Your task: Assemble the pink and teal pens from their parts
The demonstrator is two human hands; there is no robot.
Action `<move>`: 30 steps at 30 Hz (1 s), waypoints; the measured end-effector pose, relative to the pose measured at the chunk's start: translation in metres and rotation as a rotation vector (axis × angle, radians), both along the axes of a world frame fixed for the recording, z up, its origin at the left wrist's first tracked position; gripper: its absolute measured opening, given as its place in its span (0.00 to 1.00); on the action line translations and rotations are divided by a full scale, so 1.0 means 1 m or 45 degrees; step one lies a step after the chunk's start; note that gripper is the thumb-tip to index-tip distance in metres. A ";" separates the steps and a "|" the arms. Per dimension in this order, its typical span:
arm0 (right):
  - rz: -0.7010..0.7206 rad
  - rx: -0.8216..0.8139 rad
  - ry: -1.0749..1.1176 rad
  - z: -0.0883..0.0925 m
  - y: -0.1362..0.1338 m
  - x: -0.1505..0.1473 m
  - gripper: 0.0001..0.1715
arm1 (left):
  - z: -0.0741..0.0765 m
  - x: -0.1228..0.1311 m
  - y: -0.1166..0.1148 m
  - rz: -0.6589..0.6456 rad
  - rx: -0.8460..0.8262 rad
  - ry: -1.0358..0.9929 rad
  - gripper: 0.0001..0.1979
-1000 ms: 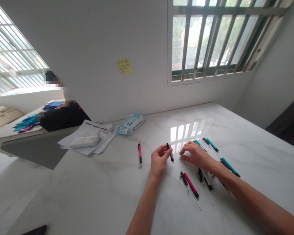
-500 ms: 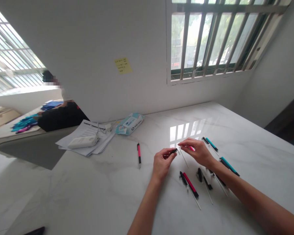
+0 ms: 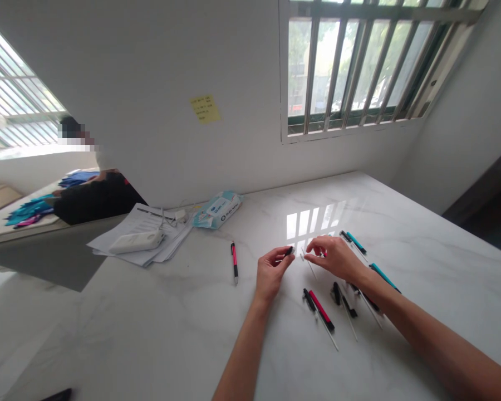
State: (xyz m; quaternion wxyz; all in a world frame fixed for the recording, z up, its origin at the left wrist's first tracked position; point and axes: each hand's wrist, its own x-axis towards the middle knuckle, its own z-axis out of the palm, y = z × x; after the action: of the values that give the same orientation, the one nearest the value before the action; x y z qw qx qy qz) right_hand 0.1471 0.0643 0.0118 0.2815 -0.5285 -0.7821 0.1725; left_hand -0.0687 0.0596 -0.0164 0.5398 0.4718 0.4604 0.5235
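My left hand (image 3: 270,273) is closed in a pinch on a short black pen part (image 3: 289,251), raised a little above the white table. Just to its right, my right hand (image 3: 333,257) has its thumb and index finger apart, with no held thing visible between them. Below those fingertips a thin white pen refill (image 3: 311,268) lies slanting on the table. A bit of red shows behind the right fingers, mostly hidden. Nearer to me lie a red pen barrel (image 3: 320,309), a black clip part (image 3: 309,301) and another refill (image 3: 328,333).
More black pen parts (image 3: 349,306) and refills lie by my right forearm. Teal barrels (image 3: 356,243) are farther right. A whole red-black pen (image 3: 234,263) lies left of my hands. Behind it are wipes (image 3: 218,209), papers (image 3: 102,240) and a white device (image 3: 136,241). A person sits far left.
My right hand has drawn slightly away from the left one, and its thumb and index finger have parted. The left hand still pinches the black part. The view has shifted a little.
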 end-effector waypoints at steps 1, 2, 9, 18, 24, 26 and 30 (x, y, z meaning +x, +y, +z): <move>-0.023 -0.037 -0.141 0.000 0.000 0.001 0.10 | 0.000 -0.001 0.001 0.022 -0.010 -0.032 0.18; -0.048 -0.078 -0.262 -0.001 0.000 0.002 0.10 | -0.001 -0.002 0.002 0.040 -0.019 -0.062 0.19; -0.252 -0.148 -0.641 0.000 -0.009 -0.018 0.12 | -0.001 -0.006 0.003 0.061 -0.029 -0.177 0.21; -0.507 -0.297 -0.817 0.008 -0.002 -0.050 0.12 | -0.006 -0.006 0.004 0.030 0.019 -0.198 0.22; -0.475 -0.267 -0.803 0.014 -0.006 -0.052 0.11 | -0.010 -0.005 0.005 0.047 0.018 -0.253 0.22; -0.485 -0.256 -0.786 0.013 -0.010 -0.052 0.11 | -0.011 -0.005 0.005 0.050 0.019 -0.262 0.22; -0.589 -0.295 -0.762 0.009 -0.012 -0.054 0.11 | -0.010 -0.005 0.005 0.054 0.002 -0.291 0.22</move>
State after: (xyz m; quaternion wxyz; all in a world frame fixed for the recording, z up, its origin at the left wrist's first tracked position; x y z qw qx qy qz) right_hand 0.0933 0.0524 0.0207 0.0111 -0.7460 -0.6652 0.0299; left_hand -0.0735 0.0647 -0.0261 0.5772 0.3997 0.4052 0.5856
